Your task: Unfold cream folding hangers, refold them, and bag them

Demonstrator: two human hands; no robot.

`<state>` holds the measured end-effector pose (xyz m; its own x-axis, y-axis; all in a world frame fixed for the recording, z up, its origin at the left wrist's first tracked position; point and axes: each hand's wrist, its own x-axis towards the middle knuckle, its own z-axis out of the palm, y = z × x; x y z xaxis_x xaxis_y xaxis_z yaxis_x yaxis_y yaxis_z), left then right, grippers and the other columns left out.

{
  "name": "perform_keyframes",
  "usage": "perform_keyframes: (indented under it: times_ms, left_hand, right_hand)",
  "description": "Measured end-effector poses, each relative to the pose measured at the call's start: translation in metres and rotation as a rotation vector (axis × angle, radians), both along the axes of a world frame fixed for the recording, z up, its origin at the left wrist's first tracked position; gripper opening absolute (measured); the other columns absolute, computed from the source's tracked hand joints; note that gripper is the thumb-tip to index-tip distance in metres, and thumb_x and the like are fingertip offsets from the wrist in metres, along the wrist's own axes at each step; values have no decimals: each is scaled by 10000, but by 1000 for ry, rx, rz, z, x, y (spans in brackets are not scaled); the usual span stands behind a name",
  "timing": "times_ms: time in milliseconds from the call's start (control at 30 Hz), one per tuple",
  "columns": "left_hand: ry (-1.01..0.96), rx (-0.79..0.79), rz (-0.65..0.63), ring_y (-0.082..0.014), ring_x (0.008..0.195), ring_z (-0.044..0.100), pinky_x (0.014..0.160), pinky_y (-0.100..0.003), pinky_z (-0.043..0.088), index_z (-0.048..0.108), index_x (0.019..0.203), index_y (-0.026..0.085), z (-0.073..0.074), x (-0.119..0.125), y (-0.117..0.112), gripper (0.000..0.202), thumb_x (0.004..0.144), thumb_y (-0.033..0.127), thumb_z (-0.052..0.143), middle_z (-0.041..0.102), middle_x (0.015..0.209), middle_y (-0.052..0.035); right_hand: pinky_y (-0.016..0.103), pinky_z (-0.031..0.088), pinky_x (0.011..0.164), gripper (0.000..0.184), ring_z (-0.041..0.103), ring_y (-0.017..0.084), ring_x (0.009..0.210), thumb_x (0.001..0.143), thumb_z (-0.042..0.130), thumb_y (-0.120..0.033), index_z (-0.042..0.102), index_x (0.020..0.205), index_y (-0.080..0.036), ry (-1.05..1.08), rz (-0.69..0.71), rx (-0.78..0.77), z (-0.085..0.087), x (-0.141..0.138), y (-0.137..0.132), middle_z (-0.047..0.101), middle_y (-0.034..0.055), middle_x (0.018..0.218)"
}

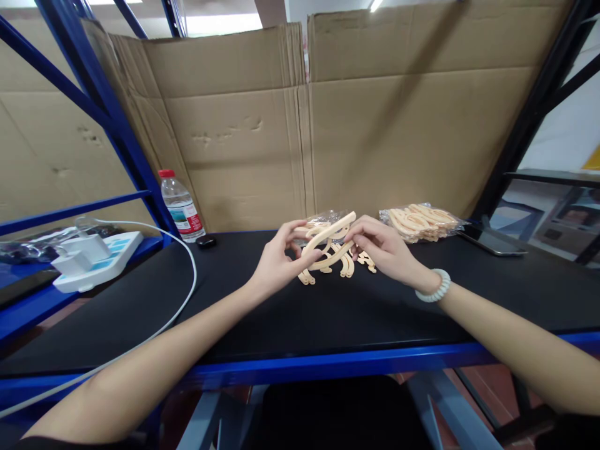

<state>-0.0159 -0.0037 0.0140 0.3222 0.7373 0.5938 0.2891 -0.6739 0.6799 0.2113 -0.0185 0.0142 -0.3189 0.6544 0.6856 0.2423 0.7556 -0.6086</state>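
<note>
Above the black tabletop, my left hand (280, 255) pinches a pale, slightly curved wooden strip (334, 231) between thumb and fingers. My right hand (380, 245) has its fingertips closed on a second curved wooden strip (332, 257), whose left end meets the first one by my left thumb. Whether the two strips are joined there I cannot tell. Several loose curved wooden pieces (347, 267) lie on the table beneath and behind my hands. Just behind them is a clear plastic bag (335, 216) with similar pieces, partly hidden by the strips and my left fingers.
A fuller bag of wooden pieces (424, 220) lies at the back right beside a phone (492, 240). At the back left stand a water bottle (182, 209) and a small black object (206, 241). A white cable (192, 281) runs from near the power strip (100, 262). Cardboard (244, 156) walls the back.
</note>
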Motion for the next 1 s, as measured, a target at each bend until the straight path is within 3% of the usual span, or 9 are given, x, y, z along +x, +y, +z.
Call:
perform_keyframes:
  times_ms: [100, 200, 367, 533, 733, 900, 1000]
  left_hand:
    - [18, -215, -188, -146, 745, 618, 683, -264, 531, 541, 1158, 130, -1, 2, -1, 513, 723, 331, 726, 659, 886, -59]
    - [60, -305, -248, -148, 710, 617, 646, -248, 515, 635, 960, 119, -4, 4, -4, 323, 732, 334, 714, 648, 800, -40]
    - [-56, -374, -201, -125, 695, 613, 618, -212, 510, 666, 904, 121, -2, 4, -3, 275, 710, 303, 735, 668, 841, -45]
    - [-199, -389, -85, -40, 445, 467, 399, -139, 387, 634, 791, 97, 2, 0, 1, 283, 696, 332, 762, 602, 642, -6]
    - [-295, -394, -112, -94, 544, 591, 482, -173, 523, 619, 806, 90, -1, 2, -1, 313, 694, 339, 772, 622, 708, -32]
    - [-287, -347, -117, -120, 628, 634, 578, -213, 588, 627, 775, 102, -3, 7, -10, 282, 700, 337, 764, 596, 732, -17]
    - [-270, -344, -150, -142, 674, 652, 634, -254, 606, 629, 762, 114, -4, 11, -15, 271, 699, 344, 759, 599, 744, -15]
  right_hand:
    - [266, 486, 588, 186, 538, 89, 647, 935, 421, -165, 598, 882, -184, -137, -10, 105, -1, 0, -2, 497, 30, 907]
    - [277, 473, 638, 225, 530, 109, 714, 934, 382, -117, 597, 902, -175, -234, -12, 150, -1, 0, -3, 492, 43, 931]
    - [298, 436, 713, 241, 505, 139, 787, 937, 376, -114, 604, 884, -172, -286, -119, 198, 2, 3, 0, 495, 43, 893]
    - [292, 433, 724, 129, 511, 148, 810, 915, 524, -263, 607, 875, -173, -357, -129, 204, 5, 11, 6, 496, 46, 919]
    - [371, 395, 859, 153, 529, 177, 856, 897, 570, -342, 596, 860, -195, -545, -211, 350, 1, 8, 4, 602, 29, 850]
    - [520, 181, 1078, 82, 580, 180, 945, 928, 499, -243, 568, 897, -210, -577, -391, 504, -5, -5, -9, 650, 8, 904]
    - [519, 164, 1097, 89, 597, 171, 912, 932, 481, -228, 559, 896, -207, -594, -358, 542, -7, -12, -15, 658, 6, 894]
